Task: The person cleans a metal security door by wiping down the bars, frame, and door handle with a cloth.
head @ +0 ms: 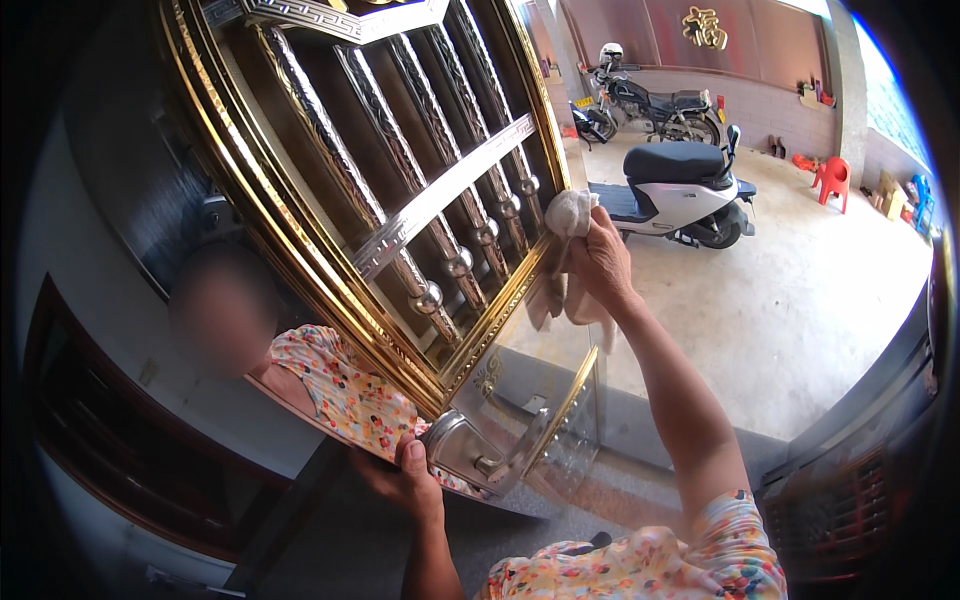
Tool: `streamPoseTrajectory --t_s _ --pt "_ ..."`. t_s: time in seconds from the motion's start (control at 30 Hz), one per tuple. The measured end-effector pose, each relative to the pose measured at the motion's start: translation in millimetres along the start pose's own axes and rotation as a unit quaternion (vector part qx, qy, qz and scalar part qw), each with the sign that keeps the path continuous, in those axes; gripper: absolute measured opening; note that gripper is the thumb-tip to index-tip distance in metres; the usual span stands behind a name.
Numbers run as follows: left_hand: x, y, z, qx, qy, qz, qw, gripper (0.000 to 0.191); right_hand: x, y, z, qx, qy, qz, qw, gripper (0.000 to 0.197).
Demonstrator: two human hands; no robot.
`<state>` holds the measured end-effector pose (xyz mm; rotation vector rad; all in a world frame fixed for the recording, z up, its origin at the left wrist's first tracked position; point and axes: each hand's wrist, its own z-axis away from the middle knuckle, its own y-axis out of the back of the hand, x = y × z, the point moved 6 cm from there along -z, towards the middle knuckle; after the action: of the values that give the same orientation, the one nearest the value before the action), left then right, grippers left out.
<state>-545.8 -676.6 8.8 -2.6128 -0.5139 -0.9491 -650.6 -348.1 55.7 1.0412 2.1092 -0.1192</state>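
A polished metal door (300,405) with a mirror-like surface stands open before me, its raised panel framed in gold-coloured trim (517,292). Behind a patterned silver crossbar (450,195) run several ornate metal bars (405,135). My right hand (604,259) is closed on a whitish cloth (574,214), which touches the lower right part of the gold trim; part of the cloth hangs below. Lower left, my left hand (412,480) grips the door's edge, thumb on the front face, beside the metal lock and handle (469,454); its fingers are partly hidden behind the door.
Beyond the door's right edge a white electric scooter (675,187) stands on the pale floor (787,300). Farther back are a black motorcycle (652,105), a red plastic stool (832,180) and a cardboard box (890,195). A dark wooden door (127,427) is at the left.
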Motion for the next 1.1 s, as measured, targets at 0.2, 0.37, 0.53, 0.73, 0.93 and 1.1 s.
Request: streamPoseTrajectory --t_s 0.2,0.37,0.53,0.73,0.93,1.1 --pt "9.8 -4.2 -0.7 0.003 -0.007 -0.002 1.0 0.06 -27.8 -14.8 32.0 -0.035 0.012 -0.155 0.987 0.028" --pt "10.9 -5.2 -1.9 -0.005 0.009 0.015 1.0 0.06 -73.4 -26.5 66.6 -0.069 0.058 -0.273 0.958 0.022" --pt "-3.0 -1.5 -0.2 -0.014 0.068 0.081 0.994 0.073 -112.3 -32.6 105.7 -0.124 0.164 -0.224 0.953 0.025" --pt "-2.3 -1.6 0.5 -0.005 0.074 0.094 0.993 0.082 -128.3 -41.3 137.1 -0.141 0.183 -0.151 0.961 0.047" --pt "-8.1 2.2 1.4 -0.005 0.074 0.074 0.994 0.081 -129.1 -38.3 121.8 -0.113 0.197 -0.106 0.968 0.055" --pt "4.6 -6.0 -0.3 -0.01 0.065 0.074 0.995 0.077 -103.8 -43.5 117.0 -0.086 0.245 -0.114 0.959 0.038"
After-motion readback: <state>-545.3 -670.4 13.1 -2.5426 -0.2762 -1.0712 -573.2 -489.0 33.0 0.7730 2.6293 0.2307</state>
